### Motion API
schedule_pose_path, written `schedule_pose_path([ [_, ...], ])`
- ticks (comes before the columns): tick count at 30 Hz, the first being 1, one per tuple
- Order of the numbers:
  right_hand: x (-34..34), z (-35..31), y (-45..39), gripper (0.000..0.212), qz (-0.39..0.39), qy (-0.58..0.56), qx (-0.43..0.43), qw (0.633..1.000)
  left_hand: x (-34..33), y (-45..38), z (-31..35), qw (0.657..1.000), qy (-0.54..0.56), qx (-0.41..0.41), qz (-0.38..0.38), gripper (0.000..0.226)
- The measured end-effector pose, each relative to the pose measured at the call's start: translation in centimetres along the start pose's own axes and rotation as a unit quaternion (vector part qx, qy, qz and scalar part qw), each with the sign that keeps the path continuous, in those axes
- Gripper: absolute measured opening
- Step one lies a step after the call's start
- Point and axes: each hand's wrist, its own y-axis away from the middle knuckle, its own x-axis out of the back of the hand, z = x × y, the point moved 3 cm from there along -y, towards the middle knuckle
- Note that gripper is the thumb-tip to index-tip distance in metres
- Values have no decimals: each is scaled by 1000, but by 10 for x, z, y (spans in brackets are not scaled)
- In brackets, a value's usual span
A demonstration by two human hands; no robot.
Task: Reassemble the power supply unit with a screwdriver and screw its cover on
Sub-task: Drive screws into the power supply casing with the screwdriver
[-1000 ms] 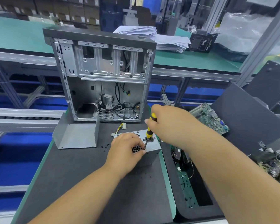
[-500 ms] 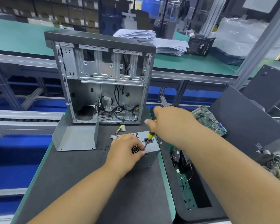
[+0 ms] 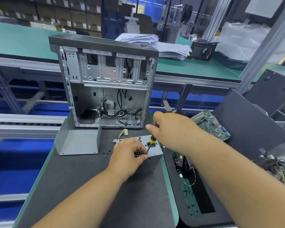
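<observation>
Centrally, dark mat (image 3: 82,178); green benches (image 3: 187,68), seemingly boxes behind.

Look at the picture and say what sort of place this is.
Probably an electronics assembly or repair line: an opened computer case on an anti-static bench mat, a bare circuit board, and stacked cartons behind.

A grey metal power supply unit (image 3: 152,156) sits on the dark bench (image 3: 82,170), honeycomb vent up. A yellow-and-black screwdriver (image 3: 150,142) stands tilted, tip on its top face.
</observation>
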Motion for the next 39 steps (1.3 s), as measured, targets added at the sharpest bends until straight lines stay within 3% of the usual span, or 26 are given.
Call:
schedule_pose_path([
  [2,4,0,7,12,-57,-107,56,991,1,0,0,1000,4,2,-1,21],
  [6,7,3,8,17,15,-38,105,994,2,0,1,1000,-4,2,-6,20],
  [8,6,3,5,17,29,31,67,997,1,1,2,1000,-10,1,-8,21],
  [12,5,2,-1,50,28,177,-53,982,0,2,3,1000,-3,-3,-1,19],
  [16,-1,0,0,48,36,137,-91,986,0,1,2,1000,20,6,2,29],
  [20,-2,-2,8,24,36,8,65,997,0,-1,0,998,58,22,8,23],
  [23,-5,-2,12,28,54,27,157,986,0,-2,-2,997,72,28,12,15],
  [27,-2,9,5,25,59,36,98,993,-1,0,-1,999,45,21,4,16],
  [31,1,9,0,30,48,132,26,990,0,1,1,1000,27,10,1,14],
  [33,0,5,-1,43,46,172,-8,984,0,0,1,999,32,13,4,15],
  [37,-1,-3,-3,54,40,136,-92,986,-1,0,5,998,58,10,18,14],
  [39,1,-3,-2,54,47,133,-92,986,-2,-1,6,996,79,12,31,13],
])
